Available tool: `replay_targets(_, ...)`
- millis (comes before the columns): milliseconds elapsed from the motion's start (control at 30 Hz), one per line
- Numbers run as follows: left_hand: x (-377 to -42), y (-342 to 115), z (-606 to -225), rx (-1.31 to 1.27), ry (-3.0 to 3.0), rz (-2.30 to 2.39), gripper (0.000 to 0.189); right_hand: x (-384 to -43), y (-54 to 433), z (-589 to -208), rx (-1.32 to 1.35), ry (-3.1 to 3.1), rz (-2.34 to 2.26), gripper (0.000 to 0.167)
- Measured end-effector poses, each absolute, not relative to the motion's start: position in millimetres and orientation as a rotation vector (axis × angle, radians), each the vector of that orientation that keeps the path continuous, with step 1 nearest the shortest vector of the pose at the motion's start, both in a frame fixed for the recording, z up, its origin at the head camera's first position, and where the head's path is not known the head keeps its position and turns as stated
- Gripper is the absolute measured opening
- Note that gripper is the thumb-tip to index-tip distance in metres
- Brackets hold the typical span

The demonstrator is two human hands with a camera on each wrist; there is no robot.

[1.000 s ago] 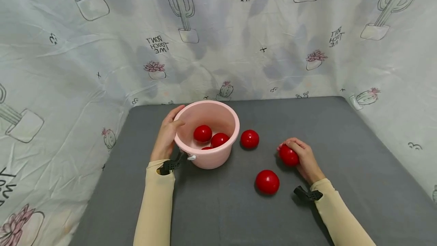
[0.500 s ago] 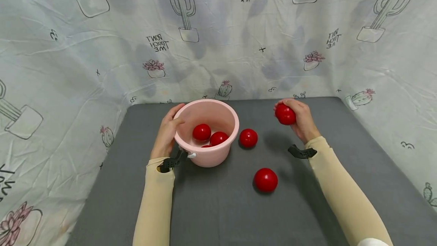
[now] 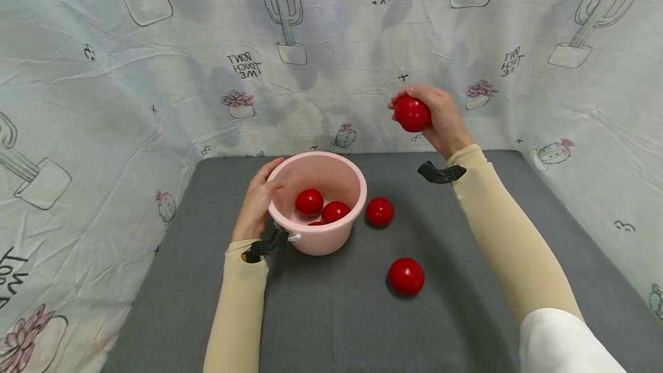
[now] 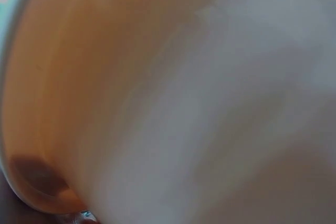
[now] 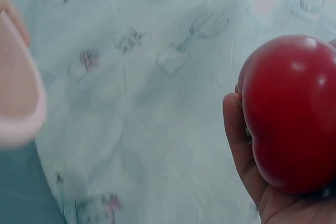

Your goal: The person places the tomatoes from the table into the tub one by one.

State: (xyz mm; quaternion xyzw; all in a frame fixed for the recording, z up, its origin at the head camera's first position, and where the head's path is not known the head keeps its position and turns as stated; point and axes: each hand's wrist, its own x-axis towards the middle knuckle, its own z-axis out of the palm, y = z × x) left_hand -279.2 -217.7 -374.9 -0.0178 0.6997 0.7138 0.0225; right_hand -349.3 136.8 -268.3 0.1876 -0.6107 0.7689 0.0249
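Up goes one tomato (image 3: 412,113), raised from lower down a moment ago, now high and right of the pink bucket (image 3: 322,242). The right hand (image 3: 442,120) curls round it, likely so it can't slip. The left hand (image 3: 256,197) pinches the bucket on its left, seemingly steadying it; three tomatoes (image 3: 309,201) sit inside, two more (image 3: 380,212) lie to its right.

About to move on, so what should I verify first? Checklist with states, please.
Raised tomato gripped by right fingers: ok.
Bucket held by left fingers: ok.
Raised tomato over the bucket: not ok, it is off to the right.
Room in the bucket: ok, three tomatoes show low inside.
Exact tomato count inside: cannot tell, view partly blocked.
Table cleared: not ok, two loose tomatoes lie there.
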Motion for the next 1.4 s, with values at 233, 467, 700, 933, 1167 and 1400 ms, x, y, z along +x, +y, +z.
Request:
replay_targets(233, -279.2, -216.5, -375.6, -0.068, 2.191, 2.203, 0.061, -357.0, 80.4, -260.5, 0.752, -1.893, 2.423, 0.023)
replay_targets(467, -280.3, -212.7, -376.2, -0.081, 2.15, 2.232, 0.058, -359.2, 33.6, -278.8, 0.798, -2.014, 2.49, 0.02)
replay_targets(700, -282.9, -209.6, -377.6, -0.08, 2.128, 2.243, 0.058, -363.8, 13.4, -305.7, 0.759, -2.083, 2.529, 0.02)
replay_targets(933, -284.3, -208.5, -378.9, -0.097, 2.139, 2.239, 0.057, -369.0, 10.7, -326.2, 0.765, -2.144, 2.518, 0.019)
replay_targets(1167, -285.5, -207.7, -379.5, -0.1, 2.17, 2.24, 0.057, -371.4, 11.6, -333.9, 0.808, -2.178, 2.472, 0.02)
replay_targets(1400, -285.1, -209.8, -378.1, -0.105, 2.168, 2.257, 0.057, -369.8, 9.0, -333.1, 0.883, -2.195, 2.427, 0.024)
